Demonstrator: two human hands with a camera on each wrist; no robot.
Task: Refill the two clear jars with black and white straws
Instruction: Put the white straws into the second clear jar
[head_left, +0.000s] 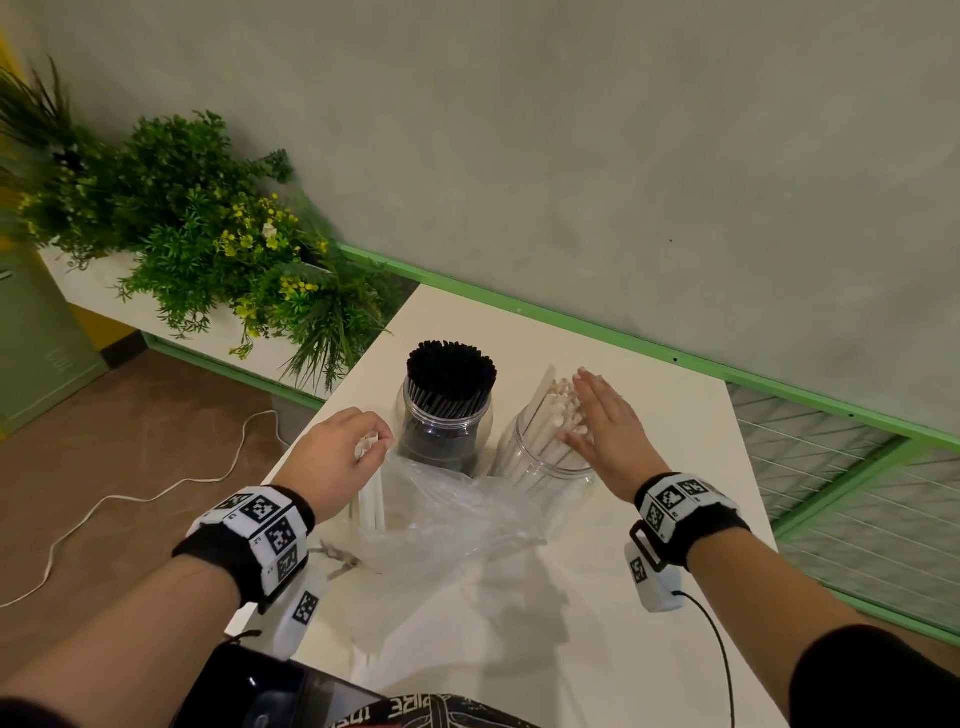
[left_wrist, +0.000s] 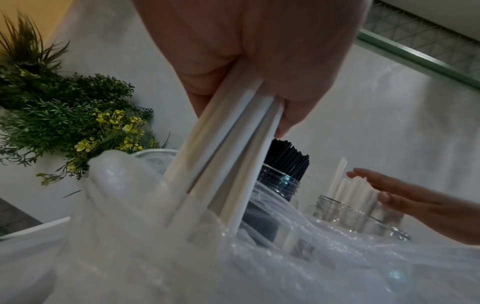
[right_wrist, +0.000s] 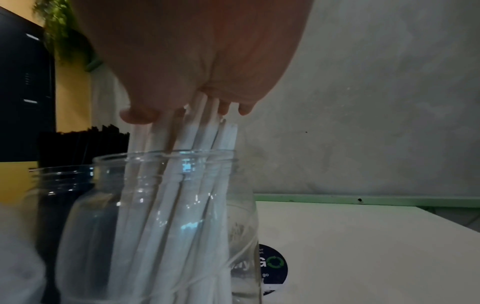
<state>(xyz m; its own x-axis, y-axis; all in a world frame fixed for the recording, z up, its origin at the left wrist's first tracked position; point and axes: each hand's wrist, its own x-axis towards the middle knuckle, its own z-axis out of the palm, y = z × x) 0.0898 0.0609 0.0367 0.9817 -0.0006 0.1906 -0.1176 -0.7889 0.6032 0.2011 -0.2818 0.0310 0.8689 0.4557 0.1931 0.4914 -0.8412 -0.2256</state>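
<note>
Two clear jars stand side by side on the white table (head_left: 649, 597). The left jar (head_left: 444, 431) is packed with black straws (head_left: 451, 366). The right jar (head_left: 540, 462) holds a leaning bunch of white straws (head_left: 550, 410). My right hand (head_left: 605, 415) lies flat with straight fingers against the tops of those white straws (right_wrist: 197, 139). My left hand (head_left: 340, 452) grips a small bundle of white straws (left_wrist: 228, 156), their lower ends inside a crumpled clear plastic bag (head_left: 447, 519) in front of the jars.
A planter of green foliage with yellow flowers (head_left: 208, 234) sits at the back left. A grey wall with a green rail (head_left: 623, 338) runs behind the table. A white cable (head_left: 130, 499) lies on the brown floor at left. A wire-mesh panel (head_left: 857, 483) stands at right.
</note>
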